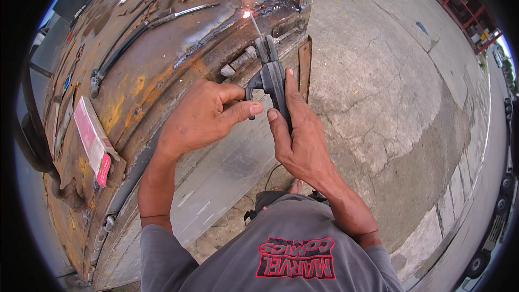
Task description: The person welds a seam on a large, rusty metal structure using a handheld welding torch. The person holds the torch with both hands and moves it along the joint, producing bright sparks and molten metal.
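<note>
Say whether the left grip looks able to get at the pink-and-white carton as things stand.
Probably yes: the carton lies on the rusty metal surface, left of the left grip, with nothing visible standing between. The grip would likely first have to leave the electrode holder.
</note>
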The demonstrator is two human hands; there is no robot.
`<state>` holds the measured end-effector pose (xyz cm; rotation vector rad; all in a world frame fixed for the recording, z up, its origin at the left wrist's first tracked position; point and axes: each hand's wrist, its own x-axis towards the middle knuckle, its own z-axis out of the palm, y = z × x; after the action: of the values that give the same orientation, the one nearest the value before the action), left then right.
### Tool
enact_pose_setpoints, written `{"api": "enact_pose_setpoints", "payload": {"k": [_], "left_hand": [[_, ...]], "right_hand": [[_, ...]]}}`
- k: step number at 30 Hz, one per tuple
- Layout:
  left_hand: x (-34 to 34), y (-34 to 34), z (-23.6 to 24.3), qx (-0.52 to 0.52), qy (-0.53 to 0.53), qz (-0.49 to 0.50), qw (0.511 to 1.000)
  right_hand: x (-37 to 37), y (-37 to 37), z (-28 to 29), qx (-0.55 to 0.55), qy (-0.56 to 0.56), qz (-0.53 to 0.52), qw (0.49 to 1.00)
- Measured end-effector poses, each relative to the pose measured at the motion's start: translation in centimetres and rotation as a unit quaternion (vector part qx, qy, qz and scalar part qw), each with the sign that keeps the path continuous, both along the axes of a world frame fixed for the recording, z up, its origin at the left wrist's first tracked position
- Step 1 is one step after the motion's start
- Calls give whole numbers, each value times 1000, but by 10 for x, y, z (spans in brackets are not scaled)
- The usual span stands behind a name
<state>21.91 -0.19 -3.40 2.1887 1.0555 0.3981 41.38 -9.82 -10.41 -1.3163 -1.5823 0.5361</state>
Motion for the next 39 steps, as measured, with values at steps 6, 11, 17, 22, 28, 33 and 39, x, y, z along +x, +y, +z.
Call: {"api": "enact_pose_setpoints", "payload": {"k": [6, 11, 17, 22, 28, 33, 39], "left_hand": [[0, 2, -2, -1, 6, 1, 1000], [0, 2, -2, -4, 5, 8, 1000], [1, 2, -2, -1, 19, 9, 1000], [-2, 6, -6, 19, 11, -8, 1000], [-2, 5, -5, 4, 19, 6, 1000], [-1, 4, -4, 2, 25, 10, 1000], [0, 3, -3, 2, 18, 12, 1000]], "right_hand": [[-1, 1, 1, -19, 21, -4, 1000], [-1, 3, 0, -14, 18, -2, 1000], [0, 8, -1, -13, 16, 14, 1000], [-1, 6, 2, -13, 24, 16, 1000], [-2, 7, -2, -1, 14, -1, 1000], [-1, 7, 4, -30, 19, 15, 999], [0, 8, 1, -5, 12, 15, 1000]]}}
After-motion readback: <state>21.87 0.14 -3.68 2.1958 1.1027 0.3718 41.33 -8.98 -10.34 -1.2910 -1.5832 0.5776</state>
